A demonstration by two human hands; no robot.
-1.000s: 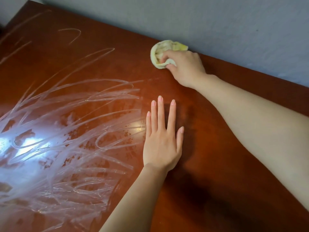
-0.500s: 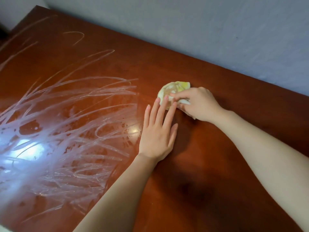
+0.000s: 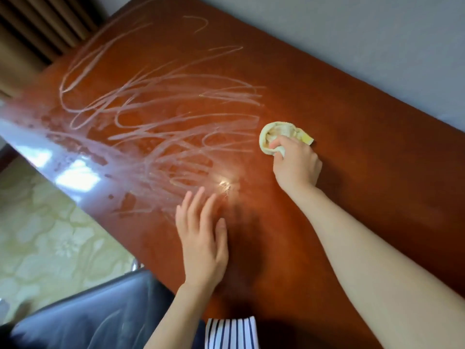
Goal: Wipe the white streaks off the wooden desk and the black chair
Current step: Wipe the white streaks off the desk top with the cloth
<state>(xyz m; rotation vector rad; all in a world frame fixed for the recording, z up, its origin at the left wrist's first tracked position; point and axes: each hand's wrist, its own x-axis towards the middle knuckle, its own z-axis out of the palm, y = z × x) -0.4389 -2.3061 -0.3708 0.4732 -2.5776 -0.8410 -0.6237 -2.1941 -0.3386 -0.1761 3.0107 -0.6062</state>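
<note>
The reddish wooden desk (image 3: 352,152) fills most of the view. White streaks (image 3: 161,117) loop across its left and middle part. My right hand (image 3: 297,165) grips a bunched yellow cloth (image 3: 276,134) and presses it on the desk just right of the streaks. My left hand (image 3: 201,238) lies flat on the desk with its fingers apart, at the streaks' lower right edge. The black chair (image 3: 88,316) shows at the bottom left, with faint white marks on its seat.
A grey wall (image 3: 352,34) runs along the desk's far edge. Pale patterned floor (image 3: 45,235) lies below the desk's near edge at the left. Brown curtains (image 3: 32,28) hang at the top left. A striped garment (image 3: 231,333) shows at the bottom.
The view has swung so the chair and floor appear. My right hand with the cloth went from the wall edge toward me, then out again. My left hand slid nearer the desk's front edge.
</note>
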